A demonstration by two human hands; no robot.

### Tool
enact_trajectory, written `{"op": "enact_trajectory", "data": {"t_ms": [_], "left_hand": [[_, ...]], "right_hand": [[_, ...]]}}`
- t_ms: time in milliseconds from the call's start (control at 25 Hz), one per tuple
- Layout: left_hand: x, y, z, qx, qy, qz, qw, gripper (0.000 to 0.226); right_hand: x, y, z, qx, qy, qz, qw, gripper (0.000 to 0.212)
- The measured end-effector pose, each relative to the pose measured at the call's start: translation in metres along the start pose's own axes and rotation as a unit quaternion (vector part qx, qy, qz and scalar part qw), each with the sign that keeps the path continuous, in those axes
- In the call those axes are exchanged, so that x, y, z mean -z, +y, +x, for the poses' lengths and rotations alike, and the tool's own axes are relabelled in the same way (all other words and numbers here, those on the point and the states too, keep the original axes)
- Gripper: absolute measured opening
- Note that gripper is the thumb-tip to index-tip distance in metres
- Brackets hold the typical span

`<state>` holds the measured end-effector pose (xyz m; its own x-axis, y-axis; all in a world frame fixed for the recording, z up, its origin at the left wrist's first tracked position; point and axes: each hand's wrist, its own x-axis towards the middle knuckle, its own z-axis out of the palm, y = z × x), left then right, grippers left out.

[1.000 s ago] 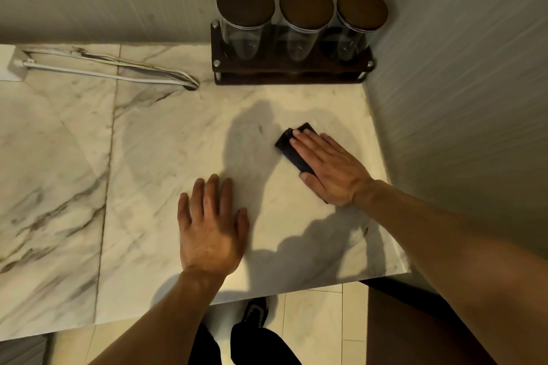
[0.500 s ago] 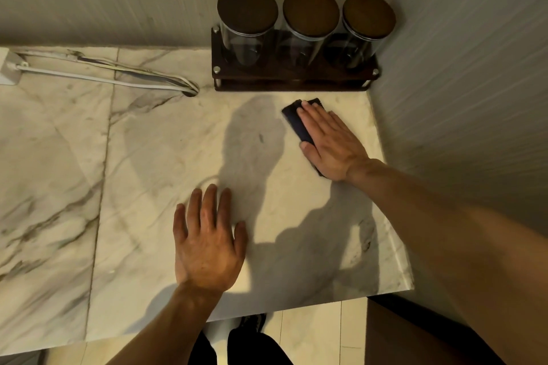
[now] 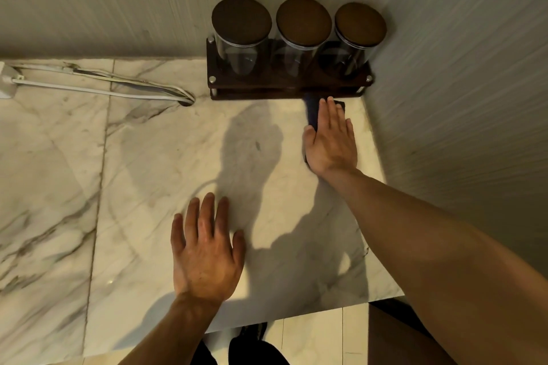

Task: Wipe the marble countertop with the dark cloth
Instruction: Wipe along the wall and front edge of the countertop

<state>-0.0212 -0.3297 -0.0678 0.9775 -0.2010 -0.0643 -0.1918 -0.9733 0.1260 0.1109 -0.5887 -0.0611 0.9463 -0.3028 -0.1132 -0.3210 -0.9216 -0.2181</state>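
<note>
The white marble countertop (image 3: 154, 175) with grey veins fills most of the view. My right hand (image 3: 332, 139) lies flat, fingers together, pressing the dark cloth (image 3: 312, 111) onto the marble in the far right corner, just in front of the jar rack. Most of the cloth is hidden under the palm; only its far left edge shows. My left hand (image 3: 206, 249) rests flat on the marble near the front edge, fingers spread, holding nothing.
A dark wooden rack (image 3: 289, 86) with three glass jars (image 3: 302, 35) with brown lids stands against the back wall. White cables (image 3: 106, 89) run from a plug block at far left into a hole. A wall bounds the counter's right side.
My right hand has slid the cloth away from me, from mid-counter up to the jar rack in the corner. The left hand has stayed flat in place.
</note>
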Motion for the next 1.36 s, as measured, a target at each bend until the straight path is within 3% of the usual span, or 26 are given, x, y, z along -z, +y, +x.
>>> {"op": "enact_trajectory", "data": {"t_ms": [440, 840, 1360], "left_hand": [[0.001, 0.0, 0.0, -0.003, 0.004, -0.012, 1.0, 0.063], [0.003, -0.003, -0.002, -0.027, 0.034, -0.03, 0.999, 0.06], [0.004, 0.0, -0.001, 0.0, -0.017, -0.032, 0.999, 0.063]], "right_hand": [[-0.004, -0.012, -0.017, -0.209, 0.064, 0.062, 0.974, 0.066], [-0.012, -0.006, -0.067, -0.234, 0.09, 0.067, 0.966, 0.068], [-0.02, 0.004, -0.149, -0.263, 0.11, 0.073, 0.956, 0.065]]}}
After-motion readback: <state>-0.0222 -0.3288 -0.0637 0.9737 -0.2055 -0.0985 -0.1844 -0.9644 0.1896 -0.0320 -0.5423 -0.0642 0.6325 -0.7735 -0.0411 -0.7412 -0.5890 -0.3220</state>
